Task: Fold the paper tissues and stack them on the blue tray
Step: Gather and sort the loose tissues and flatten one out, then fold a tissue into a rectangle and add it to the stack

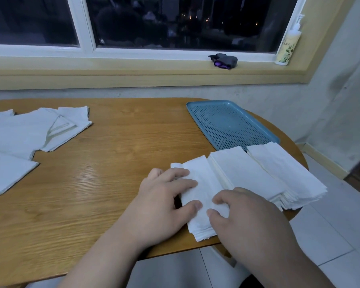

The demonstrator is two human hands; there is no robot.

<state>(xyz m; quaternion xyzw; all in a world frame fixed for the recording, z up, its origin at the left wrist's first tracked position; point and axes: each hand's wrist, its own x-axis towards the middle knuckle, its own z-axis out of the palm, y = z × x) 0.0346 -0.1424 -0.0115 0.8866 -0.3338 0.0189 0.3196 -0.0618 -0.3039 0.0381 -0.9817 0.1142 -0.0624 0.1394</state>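
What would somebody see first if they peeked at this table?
Probably the two hands at the near edge of the table: the left hand and right hand both press on a white tissue. Just right of them lies a thick pile of folded tissues, with the blue tray behind it, and loose tissues spread at the far left.

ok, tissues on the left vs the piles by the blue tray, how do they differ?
The left tissues lie wide and loosely overlapping; the piles by the blue tray are narrow folded strips, stacked. The left tissues go untouched; the left hand and right hand rest on the nearest pile. Both: white paper on the wooden table.
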